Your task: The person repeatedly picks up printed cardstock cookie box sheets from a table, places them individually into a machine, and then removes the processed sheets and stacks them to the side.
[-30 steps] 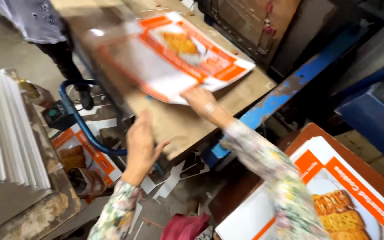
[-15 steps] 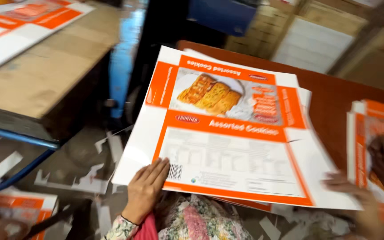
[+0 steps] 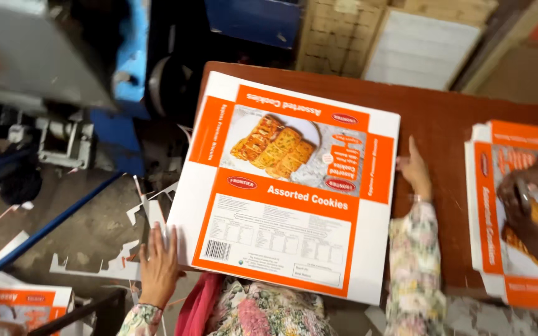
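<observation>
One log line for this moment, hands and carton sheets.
left hand: on flat carton sheet lower-left edge | right hand: at right edge | table: under sheet

1. Flat carton sheet (image 3: 281, 186) lies on tabletop (image 3: 443, 124), near edge overhanging.
2. Left hand (image 3: 157, 267) at sheet's left edge, right hand (image 3: 417, 171) at its right.
3. Second carton stack (image 3: 505, 211) far right.

The left hand (image 3: 159, 269) has its fingertips hidden under the flat carton sheet (image 3: 284, 186). A second stack of sheets (image 3: 510, 211) is cut off at the right edge, partly covered by a co-worker's blurred hand (image 3: 526, 202).
</observation>
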